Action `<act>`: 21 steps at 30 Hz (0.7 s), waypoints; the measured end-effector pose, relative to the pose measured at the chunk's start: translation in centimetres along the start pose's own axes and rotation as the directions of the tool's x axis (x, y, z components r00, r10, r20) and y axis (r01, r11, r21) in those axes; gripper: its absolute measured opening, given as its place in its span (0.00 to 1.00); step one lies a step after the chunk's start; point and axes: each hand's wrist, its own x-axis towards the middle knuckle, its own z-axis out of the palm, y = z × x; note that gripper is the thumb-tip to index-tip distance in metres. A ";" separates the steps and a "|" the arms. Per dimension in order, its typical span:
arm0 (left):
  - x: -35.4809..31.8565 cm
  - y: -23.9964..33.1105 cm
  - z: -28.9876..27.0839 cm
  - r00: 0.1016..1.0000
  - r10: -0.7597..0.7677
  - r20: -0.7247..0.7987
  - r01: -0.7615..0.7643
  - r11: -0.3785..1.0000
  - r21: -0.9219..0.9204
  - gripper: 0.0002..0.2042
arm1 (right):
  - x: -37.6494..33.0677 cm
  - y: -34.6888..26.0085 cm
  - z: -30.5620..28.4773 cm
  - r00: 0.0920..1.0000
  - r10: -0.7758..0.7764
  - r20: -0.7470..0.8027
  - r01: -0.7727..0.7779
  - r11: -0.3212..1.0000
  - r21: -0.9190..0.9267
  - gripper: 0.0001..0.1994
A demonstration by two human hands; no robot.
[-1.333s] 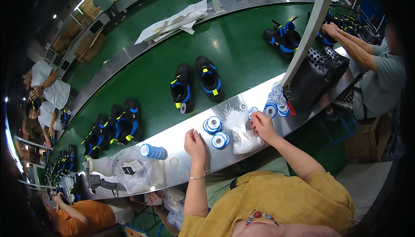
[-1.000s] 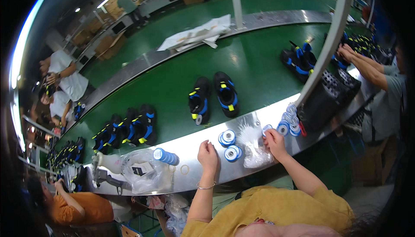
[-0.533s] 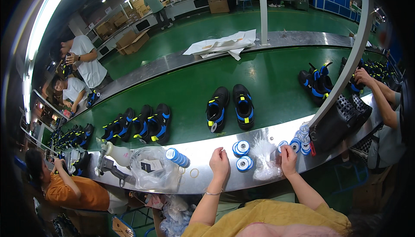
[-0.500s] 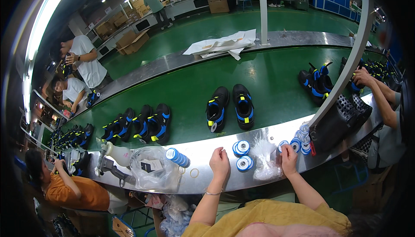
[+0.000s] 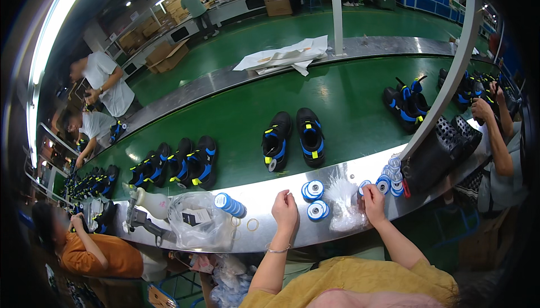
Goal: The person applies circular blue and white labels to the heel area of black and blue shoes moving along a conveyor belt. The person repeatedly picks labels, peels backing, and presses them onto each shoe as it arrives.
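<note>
My left hand (image 5: 285, 209) is above the steel ledge, fingertips pinched together; anything between them is too small to make out. At the far end of a bundle of clear plastic fasteners (image 5: 344, 207), my right hand (image 5: 373, 203) pinches a round blue-and-white tag (image 5: 364, 186) at its edge. Two small stacks of the same round tags, an upper stack (image 5: 313, 189) and a lower stack (image 5: 318, 211), lie between my hands. Beyond them, a pair of black-and-blue shoes stands on the green belt: the left shoe (image 5: 276, 141), with a round tag hanging at its heel, and the right shoe (image 5: 310, 138).
More tags (image 5: 392, 176) lie by the white post, beside a black box (image 5: 430, 162). To the left are a tag roll (image 5: 229, 204), rubber bands (image 5: 252, 225), a plastic bag (image 5: 197, 221) and a tagging gun (image 5: 145, 218). Co-workers handle shoes at both sides.
The whole view has shifted slightly, with the shoes a little further left in it. My hands stay nearly in place. Co-workers at left and right have moved their arms.
</note>
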 end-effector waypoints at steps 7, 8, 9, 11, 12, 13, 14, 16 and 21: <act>0.0 0.0 0.2 1.000 -0.008 -0.012 0.008 1.000 -0.019 0.07 | 0.0 0.4 0.0 1.000 0.017 -0.004 -0.017 1.000 0.014 0.05; 0.0 0.0 0.1 1.000 -0.009 -0.013 0.009 1.000 -0.017 0.07 | 0.0 0.3 0.0 1.000 0.025 -0.007 -0.025 0.999 0.032 0.04; 0.0 0.1 0.1 1.000 -0.010 -0.015 0.009 1.000 -0.015 0.07 | 0.0 0.3 0.0 1.000 0.024 -0.010 -0.024 0.999 0.034 0.04; 0.0 0.0 0.1 1.000 0.000 -0.007 0.000 1.000 -0.015 0.07 | 0.0 0.5 0.1 1.000 0.024 -0.014 -0.023 0.999 0.035 0.04; 0.0 0.0 0.1 1.000 0.005 -0.004 -0.005 1.000 -0.014 0.07 | 0.0 0.5 0.0 1.000 0.022 -0.013 -0.022 0.999 0.029 0.04; 0.0 0.0 0.1 1.000 0.005 -0.003 -0.005 1.000 -0.017 0.07 | 0.0 0.5 0.0 1.000 0.021 -0.013 -0.021 1.000 0.024 0.04; 0.0 0.0 0.1 1.000 0.004 -0.002 -0.004 1.000 -0.019 0.07 | 0.0 0.5 0.0 1.000 0.020 -0.013 -0.019 1.000 0.019 0.04; 0.0 -0.1 0.2 1.000 -0.002 -0.001 0.002 1.000 -0.022 0.07 | 0.0 0.4 -0.1 1.000 0.006 0.006 -0.006 1.000 0.006 0.05; 0.0 -0.7 0.4 1.000 -0.010 0.004 0.010 1.000 -0.022 0.07 | 0.0 0.6 0.2 1.000 0.015 -0.018 -0.014 0.999 0.031 0.04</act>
